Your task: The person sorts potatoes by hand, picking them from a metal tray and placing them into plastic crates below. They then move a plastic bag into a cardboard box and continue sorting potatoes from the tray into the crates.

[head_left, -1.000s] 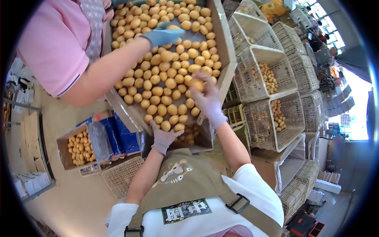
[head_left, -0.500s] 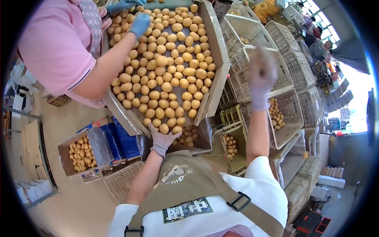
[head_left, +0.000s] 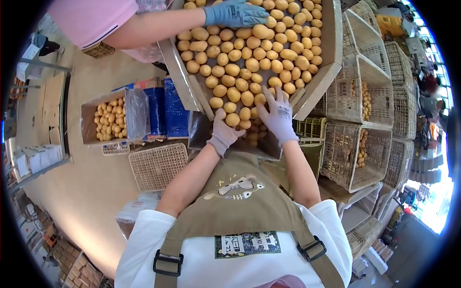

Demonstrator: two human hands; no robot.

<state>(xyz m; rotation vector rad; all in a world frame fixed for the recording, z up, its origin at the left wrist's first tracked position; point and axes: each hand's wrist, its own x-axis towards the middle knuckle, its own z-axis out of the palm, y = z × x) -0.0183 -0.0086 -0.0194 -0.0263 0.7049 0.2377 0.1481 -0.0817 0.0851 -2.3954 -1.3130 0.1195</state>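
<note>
Many small potatoes point(head_left: 247, 99) cover the tray point(head_left: 321, 86), which narrows toward me. My left hand point(head_left: 224, 134), in a pale glove, is at the left of the tray's mouth, with its fingers apart and beside the nearest potatoes. My right hand point(head_left: 278, 117), also gloved, reaches in from the right, its spread fingers touching potatoes at the mouth. Neither hand is closed around a potato. Below the mouth, between my hands, a lined box point(head_left: 198, 137) holds more potatoes, partly hidden by my hands and apron.
A co-worker's blue-gloved hand point(head_left: 235, 14) lies flat over potatoes farther up the tray. On the left stands a carton point(head_left: 89, 126) of potatoes, next to blue wrapped packs point(head_left: 176, 108) and an upturned crate point(head_left: 159, 166). Plastic crates point(head_left: 336, 153), some holding potatoes, are stacked on the right.
My right hand has come down from above the right-hand crates to the tray's mouth. My view has shifted left. The co-worker's hand has stretched flat across the potatoes.
</note>
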